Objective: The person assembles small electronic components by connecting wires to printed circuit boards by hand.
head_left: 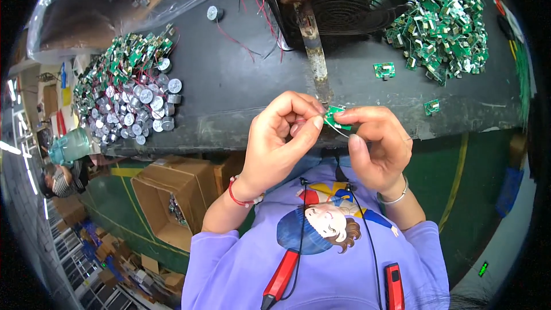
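Observation:
Over the front edge of the bench, my two hands meet around a small green circuit board (333,117). My right hand (380,146) grips the board by its right side between forefinger and thumb. My left hand (282,136) is closed, its thumb and forefinger pinching at the board's left side. A thin pale wire (337,130) runs from those fingertips under the board toward my right thumb. A bit of red shows inside the left fingers; the rest is hidden. Just beyond the board, the narrow end of a stained metal rod (314,60) points down toward my fingers.
Behind the rod stands a black fan-like unit (350,14). Loose boards heap up at the right (445,17), with two single boards (384,70) nearer. Round metal parts with boards and red wires pile at the left (135,106). A cardboard box (172,195) sits below the bench.

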The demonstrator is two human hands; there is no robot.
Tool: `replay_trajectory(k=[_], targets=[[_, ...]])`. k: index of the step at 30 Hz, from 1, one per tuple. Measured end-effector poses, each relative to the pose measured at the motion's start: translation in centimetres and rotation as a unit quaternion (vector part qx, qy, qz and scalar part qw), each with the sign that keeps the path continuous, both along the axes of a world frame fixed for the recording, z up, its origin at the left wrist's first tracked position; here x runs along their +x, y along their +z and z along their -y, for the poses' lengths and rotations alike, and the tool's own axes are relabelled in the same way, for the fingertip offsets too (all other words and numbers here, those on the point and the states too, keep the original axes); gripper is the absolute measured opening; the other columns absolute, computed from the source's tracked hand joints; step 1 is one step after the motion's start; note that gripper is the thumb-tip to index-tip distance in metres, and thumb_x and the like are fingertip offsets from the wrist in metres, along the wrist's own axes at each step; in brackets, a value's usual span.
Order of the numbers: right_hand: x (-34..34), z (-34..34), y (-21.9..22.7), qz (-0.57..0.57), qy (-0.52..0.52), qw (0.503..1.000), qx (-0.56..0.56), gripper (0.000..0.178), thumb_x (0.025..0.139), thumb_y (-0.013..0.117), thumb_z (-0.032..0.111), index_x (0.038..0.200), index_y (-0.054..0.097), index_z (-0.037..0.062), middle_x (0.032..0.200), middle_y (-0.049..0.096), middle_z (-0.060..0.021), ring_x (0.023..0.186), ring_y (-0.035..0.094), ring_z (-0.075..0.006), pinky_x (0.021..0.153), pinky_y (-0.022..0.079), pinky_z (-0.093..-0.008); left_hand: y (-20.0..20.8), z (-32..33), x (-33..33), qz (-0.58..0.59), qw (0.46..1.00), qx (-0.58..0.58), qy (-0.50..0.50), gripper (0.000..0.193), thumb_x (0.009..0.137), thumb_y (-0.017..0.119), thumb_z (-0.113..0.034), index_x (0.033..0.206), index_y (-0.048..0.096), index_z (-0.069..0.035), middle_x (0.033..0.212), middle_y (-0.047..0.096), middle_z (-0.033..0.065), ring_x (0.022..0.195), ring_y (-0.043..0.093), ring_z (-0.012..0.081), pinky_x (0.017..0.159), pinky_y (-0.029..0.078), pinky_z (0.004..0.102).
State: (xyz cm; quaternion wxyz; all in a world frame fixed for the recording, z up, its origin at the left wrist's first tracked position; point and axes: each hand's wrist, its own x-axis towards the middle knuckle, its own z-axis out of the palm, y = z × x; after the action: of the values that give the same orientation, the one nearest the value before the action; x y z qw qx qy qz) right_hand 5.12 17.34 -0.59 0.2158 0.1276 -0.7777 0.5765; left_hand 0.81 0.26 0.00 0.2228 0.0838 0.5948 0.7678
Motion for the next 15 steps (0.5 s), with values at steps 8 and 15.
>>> replay_trajectory(k=[8,15], targets=[[-0.8,0.1,0.2,-0.014,-0.016,1.000,0.005,0.012,0.072,0.063,-0.004,0.070,0.053,0.0019,0.089,0.068,-0.0166,0.082,0.066,-0.0254,0.071,0.054,-0.0328,0.4,-0.3,-0.6,0.014,1.000,0.011,0.019,0.006,0.086,0.058,0.002,0.089,0.054,0.000,0.097,0.055,0.0029,0.072,0.044,0.0001,0.062,0.034,0.0151],[-1.3,0.3,0.2,-0.042,-0.016,0.999,0.002,0.013,0.070,0.064,-0.004,0.071,0.053,0.0022,0.091,0.067,-0.0150,0.081,0.066,-0.0260,0.072,0.054,-0.0340,0.7,-0.4,-0.6,-0.014,0.999,0.024,0.041,0.006,0.086,0.059,0.003,0.090,0.055,0.000,0.098,0.054,0.0034,0.073,0.044,0.0001,0.062,0.034,0.0150]])
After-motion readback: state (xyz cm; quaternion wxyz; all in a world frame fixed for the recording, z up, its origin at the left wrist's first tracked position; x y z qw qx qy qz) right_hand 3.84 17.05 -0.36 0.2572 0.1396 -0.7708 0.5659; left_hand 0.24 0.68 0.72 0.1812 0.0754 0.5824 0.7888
